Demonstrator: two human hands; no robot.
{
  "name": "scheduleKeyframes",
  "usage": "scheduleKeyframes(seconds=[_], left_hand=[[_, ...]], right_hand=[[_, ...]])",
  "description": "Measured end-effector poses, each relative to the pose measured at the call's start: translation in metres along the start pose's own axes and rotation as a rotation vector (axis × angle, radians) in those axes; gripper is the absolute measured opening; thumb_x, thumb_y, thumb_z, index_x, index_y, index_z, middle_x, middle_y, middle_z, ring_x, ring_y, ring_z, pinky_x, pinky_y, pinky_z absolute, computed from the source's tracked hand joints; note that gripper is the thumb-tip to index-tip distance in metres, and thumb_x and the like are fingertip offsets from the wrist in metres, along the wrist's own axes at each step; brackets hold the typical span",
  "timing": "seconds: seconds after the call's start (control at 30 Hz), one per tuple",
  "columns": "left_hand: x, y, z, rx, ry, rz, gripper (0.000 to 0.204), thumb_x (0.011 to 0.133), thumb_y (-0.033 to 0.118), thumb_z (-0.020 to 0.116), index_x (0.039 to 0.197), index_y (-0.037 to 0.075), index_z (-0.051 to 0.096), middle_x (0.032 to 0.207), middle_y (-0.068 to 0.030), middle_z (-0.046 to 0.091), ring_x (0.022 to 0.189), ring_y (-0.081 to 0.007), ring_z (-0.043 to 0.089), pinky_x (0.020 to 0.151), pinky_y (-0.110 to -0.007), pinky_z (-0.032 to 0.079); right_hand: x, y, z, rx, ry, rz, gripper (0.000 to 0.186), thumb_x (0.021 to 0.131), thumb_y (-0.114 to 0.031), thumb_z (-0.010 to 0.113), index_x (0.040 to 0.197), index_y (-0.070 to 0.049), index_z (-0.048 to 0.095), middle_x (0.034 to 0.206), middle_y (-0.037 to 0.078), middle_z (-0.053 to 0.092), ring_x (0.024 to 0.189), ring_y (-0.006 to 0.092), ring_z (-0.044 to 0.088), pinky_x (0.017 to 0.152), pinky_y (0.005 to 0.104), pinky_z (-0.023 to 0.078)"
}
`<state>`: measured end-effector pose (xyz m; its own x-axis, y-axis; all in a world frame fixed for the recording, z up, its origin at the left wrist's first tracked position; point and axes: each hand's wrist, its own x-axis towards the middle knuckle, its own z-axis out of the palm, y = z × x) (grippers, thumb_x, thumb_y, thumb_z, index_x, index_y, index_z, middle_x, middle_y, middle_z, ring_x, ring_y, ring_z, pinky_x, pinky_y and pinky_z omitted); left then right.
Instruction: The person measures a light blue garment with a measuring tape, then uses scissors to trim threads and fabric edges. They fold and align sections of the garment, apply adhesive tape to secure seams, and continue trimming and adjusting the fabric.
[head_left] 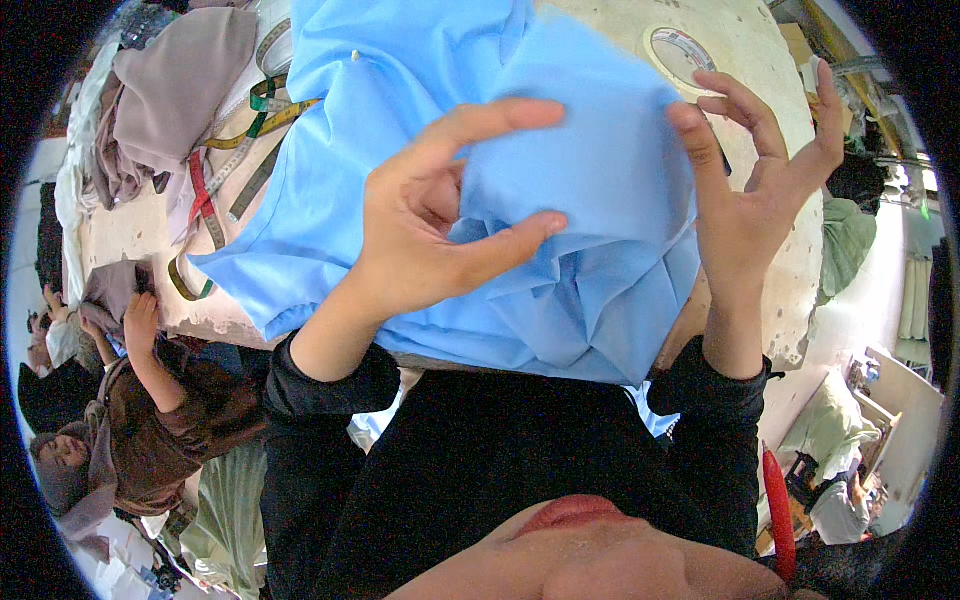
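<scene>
A light blue cloth (380,130) lies in loose folds over the table and over its near edge. One part of it is lifted and blurred between my two hands. My left hand (430,205) curls at this part's left side, with index finger and thumb over the front and other fingers bent in behind the edge, so the cloth is between them. On the right side, my right hand (755,170) is raised with its fingers spread. Its thumb tip is at the cloth's edge; whether it presses on the cloth is unclear.
A pale worktable (770,290) bears a roll of tape (680,52) at the far right. Measuring tapes (203,195) and mauve cloth (185,90) lie at the left. Another person (165,420) handles brownish cloth at far left. Green cloth (845,240) hangs at the right.
</scene>
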<state>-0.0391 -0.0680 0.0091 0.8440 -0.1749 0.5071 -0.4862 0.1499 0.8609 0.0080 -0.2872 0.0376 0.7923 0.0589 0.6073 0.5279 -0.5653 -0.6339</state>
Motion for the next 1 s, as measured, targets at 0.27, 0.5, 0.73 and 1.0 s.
scheduleKeyframes(seconds=[0.27, 0.5, 0.73, 1.0], left_hand=[[0.004, -0.001, -0.010, 0.165, 0.110, 0.249, 0.070, 0.070, -0.016, 0.075, 0.133, -0.012, 0.044, 0.135, -0.0179, 0.050, 0.117, -0.0212, 0.056, 0.098, -0.033, 0.051], [0.002, -0.003, -0.003, 0.101, 0.162, 0.191, 0.071, 0.071, -0.016, 0.076, 0.133, -0.013, 0.043, 0.136, -0.0185, 0.049, 0.117, -0.0224, 0.057, 0.098, -0.035, 0.051], [0.000, -0.001, -0.008, 0.210, 0.110, 0.163, 0.084, 0.067, -0.011, 0.082, 0.138, -0.012, 0.038, 0.142, -0.0204, 0.044, 0.123, -0.0246, 0.052, 0.102, -0.037, 0.047], [0.001, -0.002, -0.010, 0.318, 0.119, 0.233, 0.083, 0.065, -0.008, 0.084, 0.136, -0.012, 0.042, 0.138, -0.0212, 0.049, 0.122, -0.0241, 0.053, 0.101, -0.034, 0.047]], right_hand=[[-0.003, 0.001, 0.010, 0.569, -0.091, 0.531, 0.089, 0.084, -0.014, 0.078, 0.147, -0.007, 0.015, 0.086, 0.007, 0.068, 0.073, 0.0088, 0.060, 0.065, 0.0171, 0.043], [-0.006, -0.002, 0.003, 0.507, 0.146, 0.312, 0.084, 0.086, -0.004, 0.073, 0.147, -0.010, 0.016, 0.087, 0.008, 0.069, 0.061, 0.0014, 0.050, 0.054, 0.0147, 0.031], [-0.010, -0.007, 0.002, 0.450, 0.176, 0.235, 0.071, 0.092, 0.000, 0.065, 0.146, -0.006, 0.019, 0.093, 0.013, 0.069, 0.090, 0.0104, 0.063, 0.087, 0.0218, 0.046], [-0.012, -0.009, 0.002, 0.470, 0.192, 0.179, 0.068, 0.093, 0.002, 0.062, 0.146, -0.006, 0.021, 0.094, 0.014, 0.069, 0.092, 0.0117, 0.063, 0.088, 0.0234, 0.046]])
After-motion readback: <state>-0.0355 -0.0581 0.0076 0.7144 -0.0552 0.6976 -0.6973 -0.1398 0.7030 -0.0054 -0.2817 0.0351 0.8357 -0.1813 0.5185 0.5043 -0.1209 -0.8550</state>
